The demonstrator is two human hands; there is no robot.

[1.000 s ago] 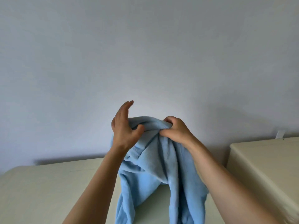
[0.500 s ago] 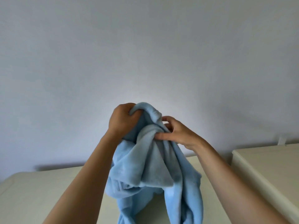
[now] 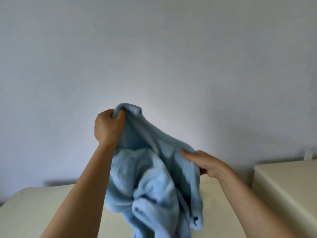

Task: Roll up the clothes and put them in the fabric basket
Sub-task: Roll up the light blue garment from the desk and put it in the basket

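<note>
A fluffy light-blue garment (image 3: pixel 151 177) hangs in the air in front of me, above a cream surface (image 3: pixel 34 212). My left hand (image 3: pixel 107 127) is clenched on its top edge, raised high. Lower and to the right, my right hand (image 3: pixel 204 162) pinches another part of the same edge, so the fabric stretches between the two hands. The rest of the garment droops in bunched folds down to the bottom of the view. No fabric basket is in view.
A plain grey-white wall (image 3: pixel 154 57) fills most of the view. A second cream surface (image 3: pixel 288 182) stands at the right, separated from the first by a gap. A small white object (image 3: pixel 307 153) sits against the wall above it.
My hands were close together at the top of the garment. My right hand has slid down and to the right along the edge, spreading the fabric, while my left hand keeps its grip up high.
</note>
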